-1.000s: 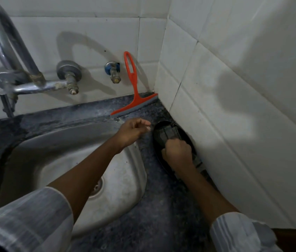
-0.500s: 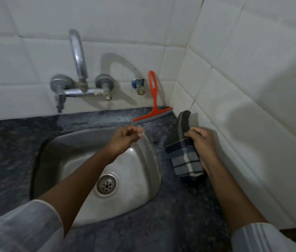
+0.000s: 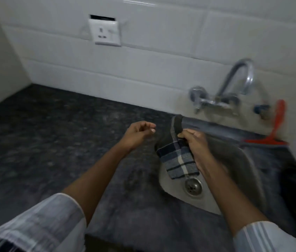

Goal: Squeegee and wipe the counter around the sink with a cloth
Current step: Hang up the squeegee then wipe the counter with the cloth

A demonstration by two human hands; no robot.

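Note:
My right hand (image 3: 195,142) grips a blue and grey checked cloth (image 3: 177,160), which hangs folded over the left edge of the steel sink (image 3: 238,160). My left hand (image 3: 138,132) hovers just left of the cloth above the dark speckled counter (image 3: 52,142), fingers loosely curled and holding nothing. The orange squeegee (image 3: 278,124) leans against the tiled wall at the far right behind the sink, its blade on the counter. The view is blurred by motion.
A chrome tap (image 3: 234,88) and a small blue valve (image 3: 261,109) stick out of the white tiled wall above the sink. A white wall socket (image 3: 105,31) sits higher up to the left. The sink drain (image 3: 192,186) shows below the cloth.
The view has swung left. My right hand has carried the cloth from the right corner of the counter across to the sink's left edge. My left hand moved left with it.

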